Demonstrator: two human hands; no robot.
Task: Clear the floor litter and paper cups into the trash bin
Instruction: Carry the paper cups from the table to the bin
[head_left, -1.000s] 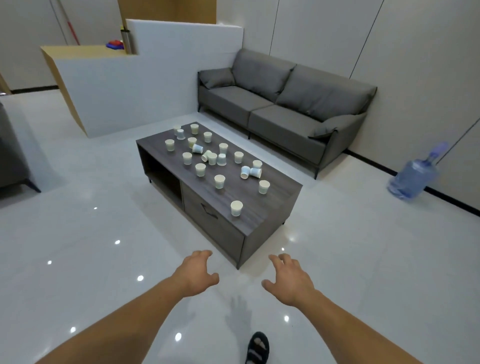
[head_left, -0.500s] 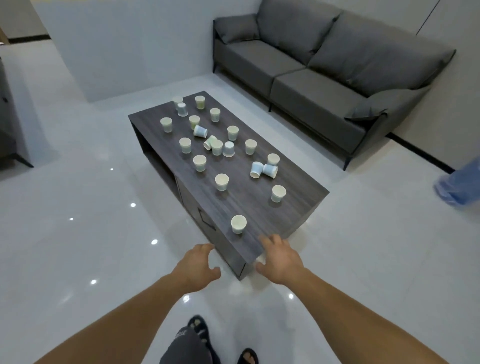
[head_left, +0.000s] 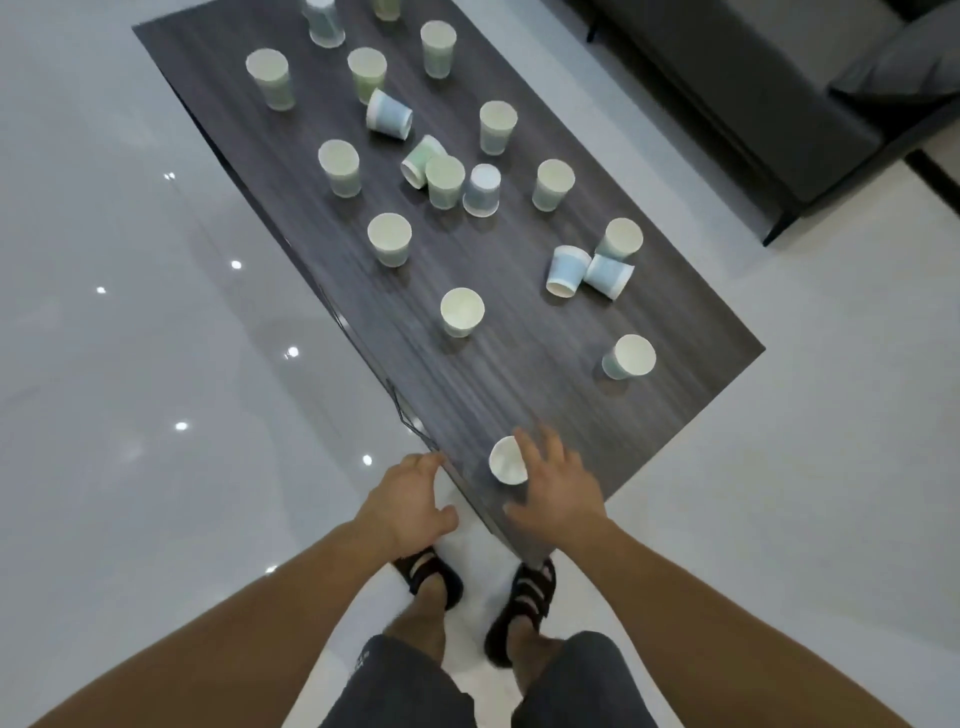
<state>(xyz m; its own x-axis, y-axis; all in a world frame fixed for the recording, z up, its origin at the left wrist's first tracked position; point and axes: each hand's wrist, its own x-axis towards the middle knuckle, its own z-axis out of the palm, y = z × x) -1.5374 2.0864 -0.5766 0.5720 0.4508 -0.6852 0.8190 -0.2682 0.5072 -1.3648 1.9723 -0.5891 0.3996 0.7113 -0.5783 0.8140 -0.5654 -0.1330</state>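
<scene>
Nineteen paper cups (head_left: 462, 312); one table (head_left: 519, 374); one sofa (head_left: 727, 78); two sandals (head_left: 524, 597); left hand (head_left: 405, 504), right hand (head_left: 558, 493).

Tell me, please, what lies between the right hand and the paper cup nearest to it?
Nothing. In the head view the right hand spreads beside the paper cup on the dark table; its fingers overlap the rim, leaving no gap.

Bare tabletop (head_left: 519, 384) lies open between the nearest paper cup (head_left: 506, 460) and the next two. Farther back, cups crowd closely. The sofa (head_left: 753, 104) flanks the right side.
</scene>
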